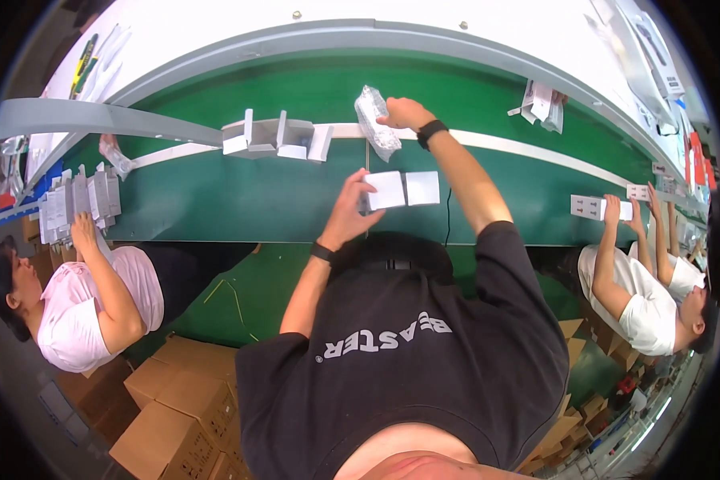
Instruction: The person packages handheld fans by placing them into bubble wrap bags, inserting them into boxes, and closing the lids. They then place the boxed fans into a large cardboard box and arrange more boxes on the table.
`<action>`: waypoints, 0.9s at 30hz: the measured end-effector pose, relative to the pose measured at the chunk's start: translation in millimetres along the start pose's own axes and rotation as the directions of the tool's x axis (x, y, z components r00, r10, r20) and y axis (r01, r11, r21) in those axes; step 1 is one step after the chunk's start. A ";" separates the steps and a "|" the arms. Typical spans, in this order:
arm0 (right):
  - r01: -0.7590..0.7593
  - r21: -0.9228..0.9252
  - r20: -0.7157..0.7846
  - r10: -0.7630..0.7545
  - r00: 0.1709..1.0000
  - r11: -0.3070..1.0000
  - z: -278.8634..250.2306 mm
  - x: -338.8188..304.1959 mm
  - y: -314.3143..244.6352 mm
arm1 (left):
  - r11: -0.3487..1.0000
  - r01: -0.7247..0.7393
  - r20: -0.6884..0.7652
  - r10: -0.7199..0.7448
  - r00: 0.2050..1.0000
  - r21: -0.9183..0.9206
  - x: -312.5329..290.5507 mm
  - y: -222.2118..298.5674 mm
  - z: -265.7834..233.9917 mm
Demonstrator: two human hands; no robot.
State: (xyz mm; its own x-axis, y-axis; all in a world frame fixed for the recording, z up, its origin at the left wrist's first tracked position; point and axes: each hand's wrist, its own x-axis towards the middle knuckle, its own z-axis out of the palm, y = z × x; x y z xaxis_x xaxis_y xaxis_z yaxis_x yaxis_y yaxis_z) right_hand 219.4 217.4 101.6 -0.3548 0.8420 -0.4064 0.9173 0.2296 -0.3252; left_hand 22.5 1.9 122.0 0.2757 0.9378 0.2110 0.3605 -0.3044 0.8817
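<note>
My left hand (351,210) grips the left end of a small white box (386,191) over the near part of the green table. The box's square lid flap (422,188) stands out to its right. My right arm reaches farther across, and my right hand (406,114) closes its fingers on a packet in crinkled clear wrapping (374,120). That packet lies across the white strip (476,142), beyond the box. What is inside the wrapping cannot be made out. Left of it, several opened white-grey boxes (284,136) stand in a row along the strip.
A grey metal frame (96,120) crosses the far left. At left a co-worker handles a stack of grey-white boxes (80,200); at right other people hold white boxes (596,208). A thin black cable (448,220) runs down the near edge. Brown cartons (184,392) stand behind me.
</note>
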 end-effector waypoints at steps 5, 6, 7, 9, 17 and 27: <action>-0.094 0.039 0.071 0.091 0.993 0.995 41.3 36.0 7.5 | 0.999 0.051 0.071 -0.051 0.996 -0.003 -8.3 -14.3 25.3; -0.106 0.061 0.062 0.102 0.993 0.992 53.2 36.0 1.2 | 0.997 0.064 0.072 -0.067 0.995 0.040 -14.2 -12.5 23.4; -0.091 0.051 0.059 0.088 0.994 0.995 65.5 37.6 -0.5 | 0.994 0.073 0.079 -0.079 0.994 0.077 -17.8 -9.4 23.6; -0.193 0.114 0.032 0.190 0.981 0.975 84.5 39.4 3.4 | 0.991 0.087 0.073 -0.095 0.993 0.106 -18.1 -3.8 25.3; -0.093 0.261 0.126 0.061 0.990 0.961 42.0 18.9 36.2 | 0.942 0.335 0.197 -0.328 0.924 -0.006 -1.5 -4.5 11.9; 0.275 0.472 -0.276 -0.156 0.948 0.837 -86.7 -177.5 -20.2 | 0.987 0.141 0.097 -0.148 0.984 0.076 5.3 19.3 0.2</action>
State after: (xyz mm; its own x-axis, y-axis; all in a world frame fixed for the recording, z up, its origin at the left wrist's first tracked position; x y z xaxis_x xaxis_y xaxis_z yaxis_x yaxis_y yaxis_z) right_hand 279.5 105.5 254.3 -0.4299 0.8974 -0.0990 0.5852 0.1935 -0.7874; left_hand 31.1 0.9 140.0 0.3045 0.9518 0.0361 0.4625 -0.1809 0.8680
